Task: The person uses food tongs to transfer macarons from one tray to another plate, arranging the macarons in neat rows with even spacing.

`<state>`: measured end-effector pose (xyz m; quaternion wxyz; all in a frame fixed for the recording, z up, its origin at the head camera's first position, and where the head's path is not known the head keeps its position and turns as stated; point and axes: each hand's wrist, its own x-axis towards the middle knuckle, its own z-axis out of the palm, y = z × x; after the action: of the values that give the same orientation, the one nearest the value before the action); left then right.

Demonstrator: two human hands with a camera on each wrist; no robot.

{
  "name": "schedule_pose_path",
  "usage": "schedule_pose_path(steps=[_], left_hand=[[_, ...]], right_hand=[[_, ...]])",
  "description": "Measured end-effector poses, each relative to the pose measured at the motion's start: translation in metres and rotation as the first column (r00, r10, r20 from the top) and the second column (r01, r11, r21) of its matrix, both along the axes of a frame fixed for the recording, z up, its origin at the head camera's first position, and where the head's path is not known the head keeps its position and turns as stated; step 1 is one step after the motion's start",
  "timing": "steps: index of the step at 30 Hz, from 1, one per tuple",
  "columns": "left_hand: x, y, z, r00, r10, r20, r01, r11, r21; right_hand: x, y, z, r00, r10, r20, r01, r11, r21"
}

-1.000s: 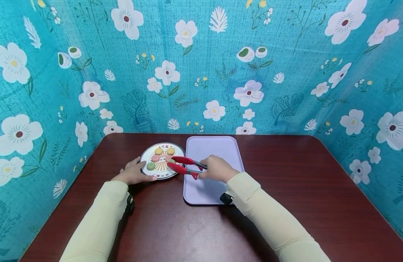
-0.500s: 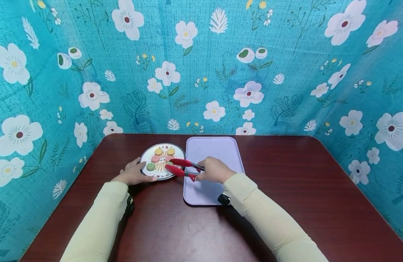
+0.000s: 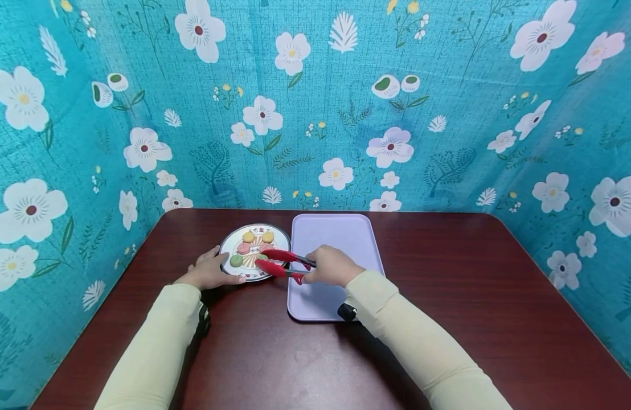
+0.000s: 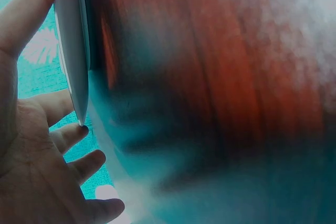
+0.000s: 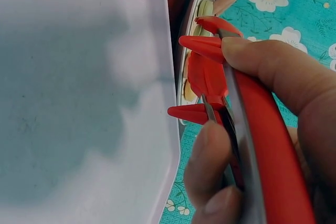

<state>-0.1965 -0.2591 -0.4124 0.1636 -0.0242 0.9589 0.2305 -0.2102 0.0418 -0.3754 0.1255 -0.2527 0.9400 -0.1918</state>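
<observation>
A round white plate (image 3: 281,239) with printed lettering lies on the left part of the table. My left hand (image 3: 208,271) holds its near left rim, thumb in front and fingers spread round the side; the left wrist view shows the rim (image 4: 71,45) between thumb and fingers. Several small round pieces like cookies sit on it: yellow (image 3: 249,237), pink (image 3: 243,248) and green (image 3: 236,261). My right hand (image 3: 332,266) grips red-tipped tongs (image 3: 275,269), which reach over the plate's right side. Their tips are at a second green piece (image 3: 262,257), partly hidden by them.
A lilac rectangular tray (image 3: 315,304) lies right beside the plate, below my right hand and the tongs. The dark brown table (image 3: 449,267) extends to both sides and toward me. A blue flowered cloth (image 3: 315,114) hangs behind and around it.
My right hand and the tongs have shifted slightly left and toward me, the tips moving with the green piece toward the plate's middle. The left hand and plate have stayed put.
</observation>
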Motion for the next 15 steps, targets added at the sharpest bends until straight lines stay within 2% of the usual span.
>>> schedule_pose_path(steps=[15], left_hand=[[0.0017, 0.0001, -0.0019, 1.000, 0.000, -0.012, 0.000, 1.000, 0.001]], right_hand=[[0.0016, -0.0037, -0.0015, 1.000, 0.008, -0.022, -0.007, 1.000, 0.016]])
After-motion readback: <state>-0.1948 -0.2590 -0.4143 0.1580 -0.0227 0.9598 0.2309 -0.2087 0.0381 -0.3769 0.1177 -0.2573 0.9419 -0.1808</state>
